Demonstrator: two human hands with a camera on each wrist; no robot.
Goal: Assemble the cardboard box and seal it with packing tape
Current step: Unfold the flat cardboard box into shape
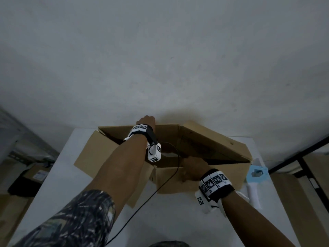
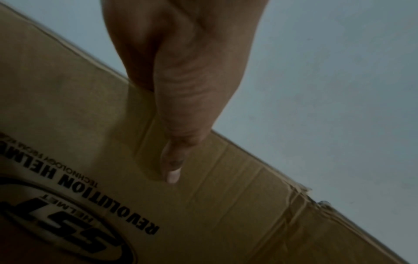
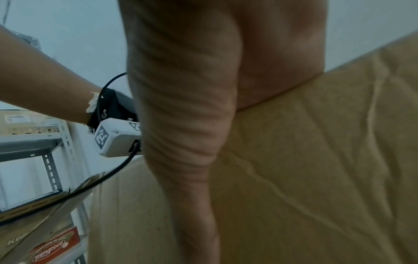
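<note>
— Where is the cardboard box (image 1: 178,179)?

— On the white desk (image 1: 58,179), toward its far edge by the pale wall (image 1: 160,50). It stands open at the top, its flaps spread out. One long flap (image 1: 217,139) leans back to the right; another (image 1: 92,154) hangs out to the left.

— And the hands?

— The left hand (image 1: 146,120) reaches across to the far wall of the box and grips its top edge. In the left wrist view the thumb (image 2: 181,125) lies flat on the printed outer face while the fingers go over the rim, so the panel is pinched between them. The print (image 2: 108,201) reads "REVOLUTION HELMET" beside an oval logo.

— The right one?

— The right hand (image 1: 193,168) holds the near wall of the box at its upper edge, fingers curled over to the inside, thumb (image 3: 187,142) running down the creased outer face in the right wrist view.

— Anything else close by?

— A light-blue tape dispenser (image 1: 256,173) with a white handle lies on the desk just to the right of the box. A thin black cable (image 1: 160,188) runs from the left wrist unit down over the near box wall and across the desk. Both wrists carry black bands with white marker tags. A metal shelf (image 3: 47,157) with cartons stands off to the left, and more cardboard (image 1: 295,202) leans beside the desk on the right.
</note>
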